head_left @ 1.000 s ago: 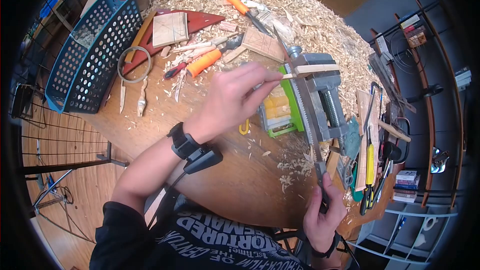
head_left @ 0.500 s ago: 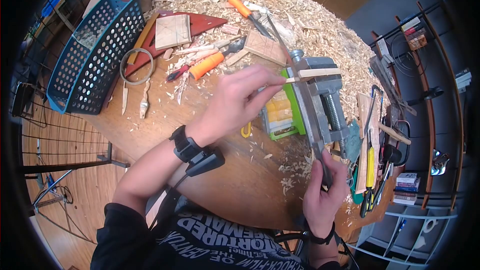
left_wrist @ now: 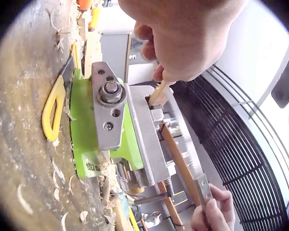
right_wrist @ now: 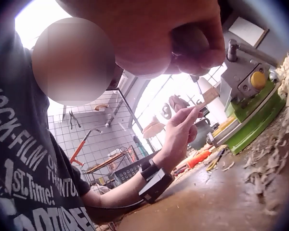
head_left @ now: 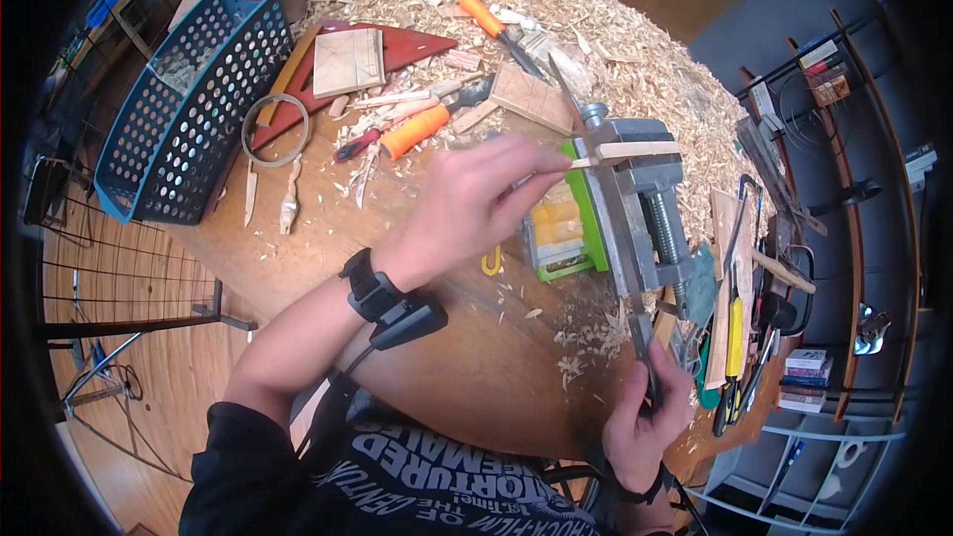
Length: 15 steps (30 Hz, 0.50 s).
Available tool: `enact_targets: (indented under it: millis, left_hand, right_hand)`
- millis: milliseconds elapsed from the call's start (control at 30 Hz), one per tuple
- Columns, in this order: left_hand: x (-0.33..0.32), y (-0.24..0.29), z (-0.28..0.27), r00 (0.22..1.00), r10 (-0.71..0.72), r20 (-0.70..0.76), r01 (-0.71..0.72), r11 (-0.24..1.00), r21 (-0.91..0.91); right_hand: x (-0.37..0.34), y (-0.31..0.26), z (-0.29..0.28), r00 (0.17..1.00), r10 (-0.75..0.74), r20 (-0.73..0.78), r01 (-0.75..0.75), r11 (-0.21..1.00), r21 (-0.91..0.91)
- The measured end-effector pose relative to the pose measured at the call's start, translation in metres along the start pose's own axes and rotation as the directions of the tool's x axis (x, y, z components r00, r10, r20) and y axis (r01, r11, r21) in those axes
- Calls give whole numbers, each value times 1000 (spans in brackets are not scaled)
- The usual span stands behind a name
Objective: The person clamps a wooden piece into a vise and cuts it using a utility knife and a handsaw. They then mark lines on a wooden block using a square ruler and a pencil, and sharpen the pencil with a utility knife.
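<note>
My left hand [head_left: 472, 199] pinches the near end of a thin wood strip [head_left: 640, 150], which lies across the top of a grey vise [head_left: 640, 127] with a green base [left_wrist: 82, 130]. In my right hand [head_left: 645, 417] is the handle of a saw [head_left: 617, 238]. Its long blade slants away from me and crosses the strip close beside the left fingertips. Teeth along the saw blade [left_wrist: 183, 137] show in the left wrist view. The right wrist view has the left hand [right_wrist: 180, 134] at the strip's end, while the right hand [right_wrist: 159, 38] fills the top.
Wood shavings [head_left: 645, 69] cover the far side of the table. Two orange-handled tools [head_left: 415, 131] and square wood blocks [head_left: 347, 62] lie beyond the left hand. A blue basket [head_left: 213, 109] stands at left. Yellow-handled tools [head_left: 735, 328] lie right of the vise.
The saw and right hand moved forward, then drew back toward the body. The left hand keeps its pinch on the strip, almost in place.
</note>
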<state>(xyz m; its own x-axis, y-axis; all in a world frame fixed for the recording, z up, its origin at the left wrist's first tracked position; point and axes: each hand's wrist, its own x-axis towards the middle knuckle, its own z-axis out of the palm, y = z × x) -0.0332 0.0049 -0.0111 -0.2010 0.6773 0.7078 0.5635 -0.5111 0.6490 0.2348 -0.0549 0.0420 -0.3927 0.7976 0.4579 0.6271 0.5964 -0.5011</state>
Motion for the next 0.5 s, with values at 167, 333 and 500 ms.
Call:
enact_targets:
  millis: [167, 333, 500]
  left_hand:
    - [-1, 3, 2, 998, -49, 28, 49, 999, -1]
    - [0, 4, 1, 994, -102, 31, 102, 995, -16]
    - [1, 4, 1, 996, -88, 35, 89, 996, -17]
  right_hand:
    - [-22, 9, -13, 995, 93, 41, -94, 995, 43]
    - [-19, 10, -2, 995, 102, -3, -101, 986, 131]
    - [1, 10, 13, 993, 110, -34, -107, 990, 94]
